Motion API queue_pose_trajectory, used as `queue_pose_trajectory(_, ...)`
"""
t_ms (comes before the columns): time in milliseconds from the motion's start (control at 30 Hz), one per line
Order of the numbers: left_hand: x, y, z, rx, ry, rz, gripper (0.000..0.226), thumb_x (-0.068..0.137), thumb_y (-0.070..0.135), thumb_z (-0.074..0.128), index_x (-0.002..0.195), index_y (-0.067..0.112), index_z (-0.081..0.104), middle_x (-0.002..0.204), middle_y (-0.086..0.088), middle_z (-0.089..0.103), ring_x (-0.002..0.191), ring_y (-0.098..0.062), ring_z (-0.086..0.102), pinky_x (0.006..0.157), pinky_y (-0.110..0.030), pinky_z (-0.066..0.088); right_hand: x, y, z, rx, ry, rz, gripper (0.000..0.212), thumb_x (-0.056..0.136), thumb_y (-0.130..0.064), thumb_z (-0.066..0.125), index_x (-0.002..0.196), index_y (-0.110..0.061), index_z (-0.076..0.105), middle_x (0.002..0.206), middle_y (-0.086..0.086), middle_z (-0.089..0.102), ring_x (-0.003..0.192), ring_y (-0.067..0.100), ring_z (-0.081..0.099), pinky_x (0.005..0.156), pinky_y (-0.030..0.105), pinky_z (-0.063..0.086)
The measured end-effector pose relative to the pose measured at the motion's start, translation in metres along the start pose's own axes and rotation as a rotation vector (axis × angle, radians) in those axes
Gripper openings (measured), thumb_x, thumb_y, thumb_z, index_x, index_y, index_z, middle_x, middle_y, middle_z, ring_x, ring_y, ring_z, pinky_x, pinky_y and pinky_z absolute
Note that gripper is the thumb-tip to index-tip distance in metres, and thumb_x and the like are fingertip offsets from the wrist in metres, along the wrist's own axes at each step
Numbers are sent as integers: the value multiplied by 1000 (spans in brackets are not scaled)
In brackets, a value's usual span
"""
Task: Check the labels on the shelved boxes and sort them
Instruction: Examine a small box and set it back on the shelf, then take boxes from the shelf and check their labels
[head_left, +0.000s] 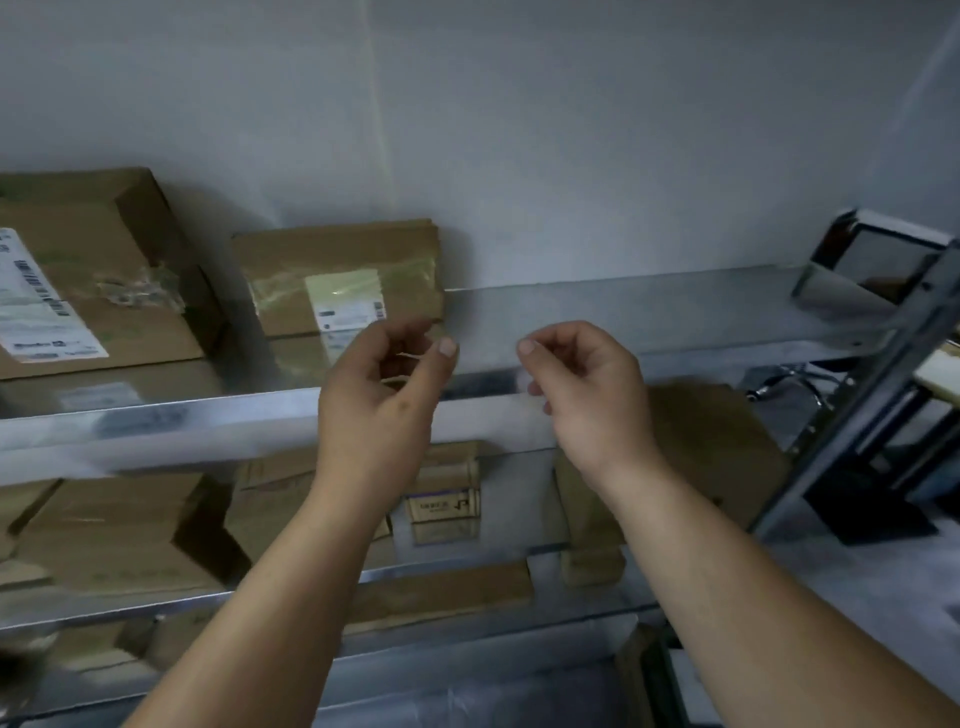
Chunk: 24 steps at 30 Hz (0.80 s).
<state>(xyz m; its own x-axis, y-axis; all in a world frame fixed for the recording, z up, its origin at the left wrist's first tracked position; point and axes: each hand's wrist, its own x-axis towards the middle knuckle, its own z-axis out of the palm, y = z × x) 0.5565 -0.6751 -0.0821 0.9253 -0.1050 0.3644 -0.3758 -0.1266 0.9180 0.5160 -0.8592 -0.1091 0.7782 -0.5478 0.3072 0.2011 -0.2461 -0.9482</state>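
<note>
A pale grey plastered wall rises behind and above the fingers. A silvery sheet-metal shelf rack runs across just behind them, with lower tiers beneath. Up and well to the right of the fingers, a glossy dark rectangular panel in a pale frame leans at the end of the top tier, beside a grey slanting metal upright post. Right of the fingers, through the rack, curved chrome legs show; lower right stands a black angular stand. Far below lies crinkled clear plastic sheeting.
</note>
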Motion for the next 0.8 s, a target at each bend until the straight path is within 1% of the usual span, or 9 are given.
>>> queue_pose_trajectory(133,-27,-11,42,-40,-118,-33,21,98,32,79,118,29,77,98,14,76,89,0,70,73,-10,51,-13,30,-34,-2,59,57,15,98,-30,80,97,-16,76,81,-8,73,76,12,67,71,28,51)
queue_pose_trajectory(267,-53,-38,88,14,-304,-58,29,99,38,77,127,32,75,114,13,75,99,-2,70,77,-11,53,-23,59,-79,-85,109,190,11,99,-31,80,106,-23,78,99,-9,77,92,1,71,82,21,54)
queue_pose_trajectory(367,-63,-62,127,84,-419,-94,32,103,43,71,134,36,71,132,14,68,114,-2,66,89,-17,55,-20,85,-110,-155,133,254,15,98,-37,80,109,-27,77,105,-12,76,100,3,70,88,25,54)
queue_pose_trajectory(467,-61,-83,167,161,-465,-79,32,105,38,69,136,30,70,139,7,60,125,-11,61,106,-35,54,-10,104,-141,-215,153,310,22,100,-34,78,118,-21,75,111,-11,73,105,4,67,80,19,49)
queue_pose_trajectory(500,-57,-90,181,208,-472,-56,34,105,35,69,138,26,70,141,3,59,127,-14,59,110,-36,52,-5,110,-150,-239,153,328,25,101,-35,78,121,-21,74,115,-10,71,107,6,67,79,18,48)
queue_pose_trajectory(567,-47,-102,208,326,-495,-43,37,105,32,68,140,19,69,145,-6,55,127,-22,59,111,-37,50,8,128,-170,-322,151,358,30,99,-45,77,124,-28,73,123,-8,70,111,12,66,85,24,51)
queue_pose_trajectory(667,-35,-121,244,501,-495,-89,40,107,36,63,140,15,66,160,-15,41,129,-37,59,116,-45,49,26,159,-195,-548,146,340,41,89,-62,73,123,-38,71,133,-5,68,124,21,63,106,44,54)
queue_pose_trajectory(733,-31,-135,261,554,-496,-114,41,108,37,59,142,14,61,164,-15,31,130,-41,56,116,-52,48,36,174,-206,-708,105,337,45,91,-62,71,129,-39,71,146,0,63,138,28,54,116,48,46)
queue_pose_trajectory(800,-32,-148,275,559,-488,-119,40,110,38,55,144,18,58,163,-12,28,127,-45,56,115,-55,47,45,185,-215,-875,22,338,45,96,-60,70,135,-38,69,152,1,57,144,33,44,119,46,39)
